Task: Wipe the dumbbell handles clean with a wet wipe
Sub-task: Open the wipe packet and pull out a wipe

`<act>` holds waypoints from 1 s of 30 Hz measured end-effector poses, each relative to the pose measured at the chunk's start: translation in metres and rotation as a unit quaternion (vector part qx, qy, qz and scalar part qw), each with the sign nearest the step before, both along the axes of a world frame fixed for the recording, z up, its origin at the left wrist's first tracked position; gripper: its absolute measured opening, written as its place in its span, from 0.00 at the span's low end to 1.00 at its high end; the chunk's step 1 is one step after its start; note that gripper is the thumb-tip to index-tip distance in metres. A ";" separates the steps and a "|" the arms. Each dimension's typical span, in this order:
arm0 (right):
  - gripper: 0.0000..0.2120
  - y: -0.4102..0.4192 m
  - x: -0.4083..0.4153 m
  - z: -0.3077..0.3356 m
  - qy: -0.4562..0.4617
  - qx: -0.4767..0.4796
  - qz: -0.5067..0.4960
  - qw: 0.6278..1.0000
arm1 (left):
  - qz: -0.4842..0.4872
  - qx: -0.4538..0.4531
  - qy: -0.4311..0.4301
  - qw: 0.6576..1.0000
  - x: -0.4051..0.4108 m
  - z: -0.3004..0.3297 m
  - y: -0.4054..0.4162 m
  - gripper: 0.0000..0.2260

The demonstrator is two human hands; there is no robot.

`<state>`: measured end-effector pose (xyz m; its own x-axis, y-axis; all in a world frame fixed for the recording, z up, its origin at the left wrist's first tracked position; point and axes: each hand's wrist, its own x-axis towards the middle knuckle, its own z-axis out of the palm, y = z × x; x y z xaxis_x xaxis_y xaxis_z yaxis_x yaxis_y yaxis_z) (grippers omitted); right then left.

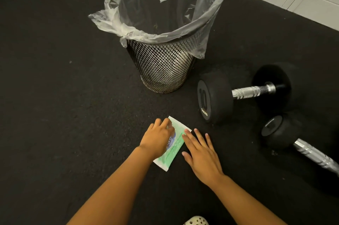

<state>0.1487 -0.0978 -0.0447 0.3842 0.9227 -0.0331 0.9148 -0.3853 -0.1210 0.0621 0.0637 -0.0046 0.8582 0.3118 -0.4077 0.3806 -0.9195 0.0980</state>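
Below, green wet-wipe packet [172, 144] flat on black rubber floor [64, 96]. Left hand [158, 137] over its near-left part, fingers curled at packet top; firm pinch not discernible. Right hand [200, 153] flat, fingers straight and spread, index tip touching packet edge. Two dumbbells to the right: far dumbbell [245, 91] marked 10, near dumbbell [300, 144], chrome handles bare. Mesh bin [165, 70] with clear liner [165, 8] behind.
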 end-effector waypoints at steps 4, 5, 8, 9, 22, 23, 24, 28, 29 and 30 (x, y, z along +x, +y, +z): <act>0.26 0.004 0.000 0.003 0.001 0.008 -0.004 1.000 | 0.038 -0.060 -0.047 0.996 -0.012 -0.003 -0.002 0.20; 0.25 0.005 0.000 0.004 0.002 0.008 -0.007 1.000 | 0.059 -0.080 -0.068 0.993 -0.018 -0.007 -0.004 0.19; 0.22 0.014 -0.002 0.006 0.012 0.009 -0.018 1.000 | 0.126 -0.122 -0.142 0.974 -0.033 -0.016 -0.015 0.14; 0.21 0.018 -0.003 0.007 0.017 0.014 -0.025 0.999 | 0.143 -0.130 -0.170 0.966 -0.037 -0.019 -0.020 0.11; 0.14 0.061 -0.013 0.014 0.079 0.025 0.032 0.996 | 0.283 -0.177 -0.331 0.883 -0.053 -0.037 -0.045 0.11; 0.14 0.060 -0.012 0.014 0.080 0.023 0.036 0.996 | 0.288 -0.180 -0.331 0.881 -0.053 -0.037 -0.046 0.12; 0.14 0.059 -0.012 0.014 0.081 0.024 0.040 0.996 | 0.293 -0.183 -0.331 0.878 -0.053 -0.037 -0.046 0.12; 0.12 0.060 -0.009 0.012 0.072 0.042 0.093 0.992 | 0.304 -0.193 -0.334 0.871 -0.051 -0.035 -0.048 0.09; 0.13 0.062 -0.009 0.012 0.064 0.040 0.108 0.991 | 0.310 -0.197 -0.335 0.868 -0.050 -0.033 -0.048 0.09; 0.14 0.063 -0.009 0.012 0.056 0.036 0.118 0.991 | 0.317 -0.203 -0.333 0.864 -0.050 -0.032 -0.048 0.10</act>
